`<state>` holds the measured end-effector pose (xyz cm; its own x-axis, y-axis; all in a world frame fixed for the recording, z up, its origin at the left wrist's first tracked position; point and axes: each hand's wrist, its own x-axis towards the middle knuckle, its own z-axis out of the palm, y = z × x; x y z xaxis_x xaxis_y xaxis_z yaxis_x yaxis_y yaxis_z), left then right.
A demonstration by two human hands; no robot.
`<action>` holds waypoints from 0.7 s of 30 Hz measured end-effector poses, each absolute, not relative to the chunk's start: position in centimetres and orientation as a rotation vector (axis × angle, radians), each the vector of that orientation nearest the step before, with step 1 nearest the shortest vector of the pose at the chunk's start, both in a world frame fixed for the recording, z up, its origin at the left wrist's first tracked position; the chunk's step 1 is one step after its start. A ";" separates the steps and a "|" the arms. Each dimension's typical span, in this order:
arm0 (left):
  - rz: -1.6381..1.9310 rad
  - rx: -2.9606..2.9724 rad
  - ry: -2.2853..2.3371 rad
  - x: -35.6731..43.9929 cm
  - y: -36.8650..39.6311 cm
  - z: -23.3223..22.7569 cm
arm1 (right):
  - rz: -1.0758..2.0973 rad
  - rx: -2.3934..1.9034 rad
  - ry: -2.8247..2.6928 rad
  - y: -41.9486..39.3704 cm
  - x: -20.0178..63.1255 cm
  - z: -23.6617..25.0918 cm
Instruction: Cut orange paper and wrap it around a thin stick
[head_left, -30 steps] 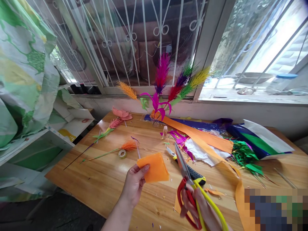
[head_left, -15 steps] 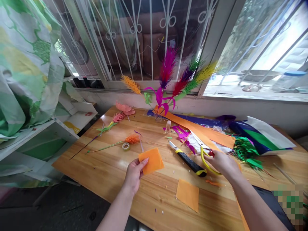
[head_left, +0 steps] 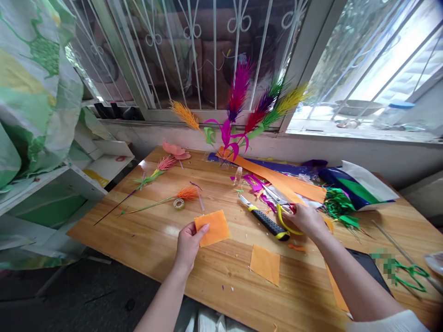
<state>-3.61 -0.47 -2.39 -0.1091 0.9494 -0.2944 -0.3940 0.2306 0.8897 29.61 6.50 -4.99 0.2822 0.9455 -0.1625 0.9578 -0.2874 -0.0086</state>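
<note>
My left hand (head_left: 188,246) is closed, thumb on top, around the left edge of a square orange paper piece (head_left: 213,228), held above the table. My right hand (head_left: 306,221) grips the handles of a pair of scissors (head_left: 283,213) with yellow and red handles. Their blades point up and left across paper scraps. A black and yellow utility knife (head_left: 268,222) lies just left of the scissors. Another orange paper square (head_left: 265,264) rests on the table between my forearms. A long orange paper strip (head_left: 270,175) runs behind the scissors.
On the wooden table (head_left: 145,246) lie a tape roll (head_left: 178,204), an orange paper flower (head_left: 187,193), a pink one (head_left: 166,163) and a small bottle (head_left: 238,176). Colourful plumes (head_left: 238,87) stand by the window. Green tinsel (head_left: 337,203) and a dark tablet-like slab (head_left: 368,267) are at right.
The whole view has shifted slightly, showing more of the table's right side. My left hand still holds the orange paper, tilted a little differently. My right hand stays at the scissors' handles.
</note>
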 end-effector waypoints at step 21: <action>1.020 1.078 0.994 -5.4 -3.5 -5.5 | -2.784 2.058 1.862 -2.4 11.1 -3.7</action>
